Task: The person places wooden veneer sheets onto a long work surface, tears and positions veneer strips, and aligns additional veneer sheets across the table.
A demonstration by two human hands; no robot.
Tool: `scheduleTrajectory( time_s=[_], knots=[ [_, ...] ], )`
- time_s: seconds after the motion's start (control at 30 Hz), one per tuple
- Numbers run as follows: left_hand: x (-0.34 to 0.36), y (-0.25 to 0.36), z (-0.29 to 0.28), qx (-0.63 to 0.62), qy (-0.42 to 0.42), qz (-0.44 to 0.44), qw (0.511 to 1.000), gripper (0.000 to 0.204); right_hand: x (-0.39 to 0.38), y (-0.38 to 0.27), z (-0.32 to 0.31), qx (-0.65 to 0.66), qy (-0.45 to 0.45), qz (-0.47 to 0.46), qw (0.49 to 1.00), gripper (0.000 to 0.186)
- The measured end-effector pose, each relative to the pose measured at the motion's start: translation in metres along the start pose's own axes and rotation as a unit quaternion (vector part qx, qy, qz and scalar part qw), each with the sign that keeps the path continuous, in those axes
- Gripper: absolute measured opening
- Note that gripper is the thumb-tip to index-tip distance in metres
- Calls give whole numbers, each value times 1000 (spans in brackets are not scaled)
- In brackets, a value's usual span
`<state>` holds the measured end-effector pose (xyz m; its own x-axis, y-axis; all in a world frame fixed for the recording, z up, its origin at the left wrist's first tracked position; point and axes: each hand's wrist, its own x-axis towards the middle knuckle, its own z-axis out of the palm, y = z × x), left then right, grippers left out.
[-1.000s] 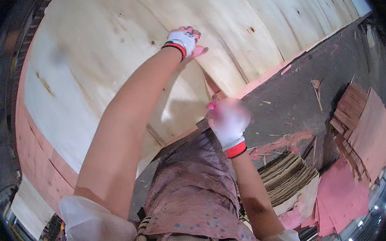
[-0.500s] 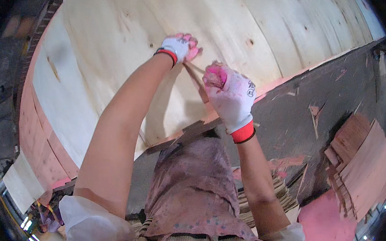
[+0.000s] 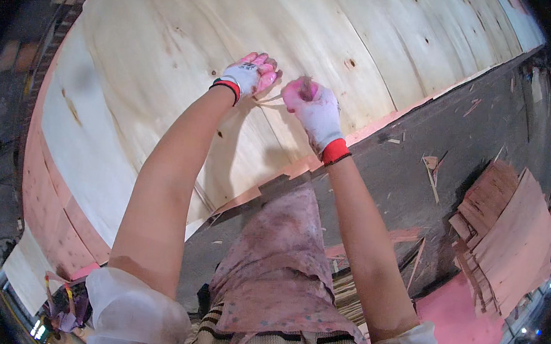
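My left hand (image 3: 255, 75), in a white knit glove stained pink at the fingers, is closed with its fingers curled, just above a broad pale wood veneer sheet (image 3: 187, 55). Close by on its right, my right hand (image 3: 313, 107) makes a fist in a similar glove with a red cuff. A thin, pale strip of veneer (image 3: 270, 99) spans the small gap between the two hands, and both appear to grip it. Its ends are hidden inside the gloves. Some brownish scrap shows at the top of my right fist.
Pink-orange sheets (image 3: 59, 200) show beneath the pale veneer at the left and along its near edge. Beyond that edge lies a dark floor (image 3: 378, 180) with splinters. Reddish veneer pieces (image 3: 504, 229) and a pink sheet (image 3: 458, 319) lie at the right.
My right hand has moved left and slightly up, nearer to my left hand, which has shifted a little left. The strip between them now lies flatter. The whole view has shifted slightly.
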<state>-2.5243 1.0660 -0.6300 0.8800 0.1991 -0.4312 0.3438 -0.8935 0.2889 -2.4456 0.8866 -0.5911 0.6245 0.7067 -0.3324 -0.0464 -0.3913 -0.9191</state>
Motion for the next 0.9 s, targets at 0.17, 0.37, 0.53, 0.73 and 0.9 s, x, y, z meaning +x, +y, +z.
scheduleTrajectory(
  time_s=[0.17,0.37,0.53,0.73,0.9],
  knots=[
    [13,-23,27,17,55,21,998,44,-12,5,7,61,-3,13,998,20],
    [6,-22,39,-49,70,44,995,48,15,-8,13,43,15,8,999,16],
    [-23,-16,19,-85,192,-3,978,45,-18,-101,18,71,-28,-112,991,11],
    [-16,-55,44,-766,299,-86,562,74,-21,-57,-10,129,-27,-2,991,17],
    [-104,-2,66,-312,455,-304,777,101,-20,-59,-10,97,-20,-8,995,17]
  ],
)
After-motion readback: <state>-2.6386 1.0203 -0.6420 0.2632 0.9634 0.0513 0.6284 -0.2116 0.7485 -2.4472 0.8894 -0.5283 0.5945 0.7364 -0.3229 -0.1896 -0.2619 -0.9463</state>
